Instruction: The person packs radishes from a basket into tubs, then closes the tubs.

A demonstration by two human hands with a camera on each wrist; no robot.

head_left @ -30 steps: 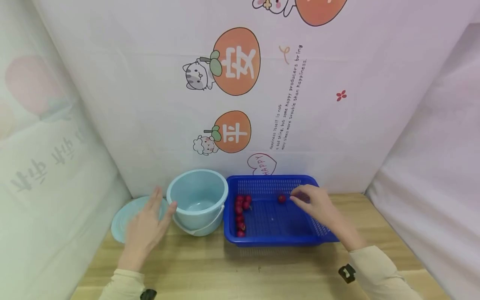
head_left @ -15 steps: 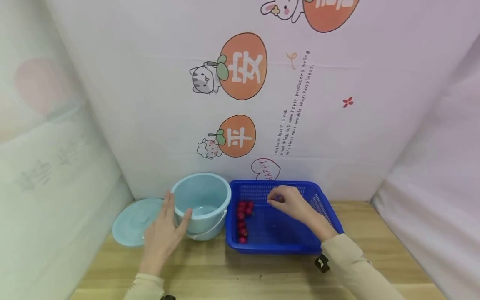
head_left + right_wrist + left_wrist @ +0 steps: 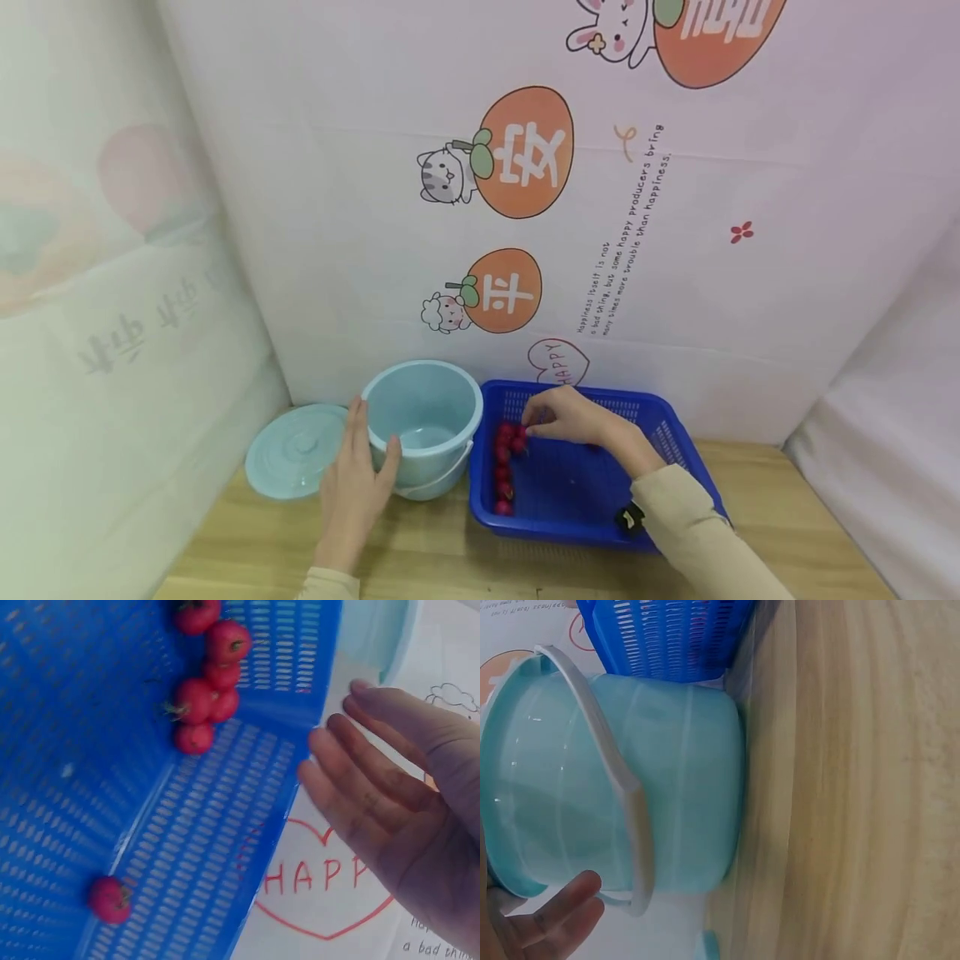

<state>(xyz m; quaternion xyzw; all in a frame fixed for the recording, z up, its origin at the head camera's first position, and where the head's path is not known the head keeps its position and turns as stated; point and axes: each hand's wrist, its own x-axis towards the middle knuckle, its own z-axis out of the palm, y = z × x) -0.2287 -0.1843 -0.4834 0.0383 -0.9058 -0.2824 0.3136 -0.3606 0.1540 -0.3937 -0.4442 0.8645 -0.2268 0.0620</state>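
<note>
My left hand (image 3: 352, 492) stands at the left side of a light blue bucket (image 3: 427, 468), fingers straight along the wall and thumb at the front rim. In the left wrist view, fingertips (image 3: 574, 904) lie close to the bucket's handle (image 3: 615, 757). Over the blue mesh basket (image 3: 558, 492), my right hand (image 3: 573, 417) has its fingers loosely bent, close to a cluster of small round red fruits (image 3: 502, 456). The right wrist view shows those fingers (image 3: 352, 765) spread and holding nothing, beside the basket's rim. A single red fruit (image 3: 110, 900) lies apart from the cluster.
A round light blue lid (image 3: 292, 454) lies on the wooden table (image 3: 427, 550) left of the bucket. Bucket and basket stand side by side against the printed cloth backdrop (image 3: 360, 250). White cloth also hangs at both sides.
My right hand has moved left across the basket, from beside the single fruit to the cluster. My left hand has come closer against the bucket. The head view has shifted.
</note>
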